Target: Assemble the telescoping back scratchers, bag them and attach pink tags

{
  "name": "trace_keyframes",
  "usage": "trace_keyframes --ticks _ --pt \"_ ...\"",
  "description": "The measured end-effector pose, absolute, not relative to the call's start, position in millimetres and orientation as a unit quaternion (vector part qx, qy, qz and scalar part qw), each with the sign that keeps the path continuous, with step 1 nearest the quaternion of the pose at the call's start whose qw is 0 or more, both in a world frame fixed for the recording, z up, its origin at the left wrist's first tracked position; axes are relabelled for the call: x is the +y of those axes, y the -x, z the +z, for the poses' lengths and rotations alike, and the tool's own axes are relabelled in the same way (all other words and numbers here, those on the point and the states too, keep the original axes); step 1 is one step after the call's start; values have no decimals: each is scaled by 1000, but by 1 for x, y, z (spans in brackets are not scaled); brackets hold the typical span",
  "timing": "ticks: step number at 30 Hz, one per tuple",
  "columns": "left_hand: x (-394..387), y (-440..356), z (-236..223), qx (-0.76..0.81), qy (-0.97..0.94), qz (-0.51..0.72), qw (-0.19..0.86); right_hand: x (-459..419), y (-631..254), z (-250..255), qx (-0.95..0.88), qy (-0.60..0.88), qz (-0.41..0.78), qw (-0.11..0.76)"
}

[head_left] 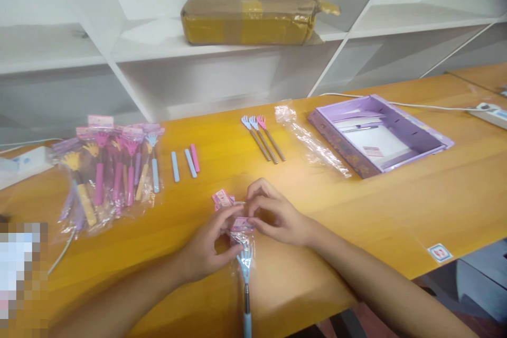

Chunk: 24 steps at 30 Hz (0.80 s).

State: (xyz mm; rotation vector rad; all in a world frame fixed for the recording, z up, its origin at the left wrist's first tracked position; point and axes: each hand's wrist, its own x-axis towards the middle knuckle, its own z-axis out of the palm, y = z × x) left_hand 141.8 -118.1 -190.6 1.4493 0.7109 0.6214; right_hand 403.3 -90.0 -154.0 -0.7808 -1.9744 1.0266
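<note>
A light blue back scratcher (246, 269) lies in a clear plastic bag near the table's front edge. A pink header card (242, 225) sits at the bag's top. My left hand (209, 243) closes on the card's left side, thumb along the bag. From the right, my right hand (273, 214) pinches the card's corner. Just behind my fingers lie more pink cards (222, 199). Farther back are three hand-shaped scratcher heads on metal rods (263, 140), two blue and one pink. Left of them lie three loose handle sleeves (190, 162), blue and pink.
Several bagged back scratchers (114, 174) are heaped at the left. A purple box (380, 134) holding a pen and cards stands at the right, beside clear plastic bags (317, 142). A taped parcel (249, 18) rests on the white shelf. Power strips (491, 113) lie at both sides.
</note>
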Motion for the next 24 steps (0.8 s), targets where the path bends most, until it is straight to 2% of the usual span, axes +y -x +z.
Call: trace_keyframes --ticks 10,14,17,20,24 --pt "-116 -142 -186 286 -692 288 597 -82 -399 -170 -675 338 517 405" --pt "-115 -142 -180 258 -739 267 562 -74 -403 -175 -597 364 554 452" --pt "-114 -143 -174 236 -756 261 551 -68 -402 -180 -545 413 538 493" --pt "-113 -144 -170 221 -768 257 544 -68 -390 -185 -529 475 533 460" --pt "-113 -145 -171 219 -774 264 532 -73 -371 -188 -572 486 519 409"
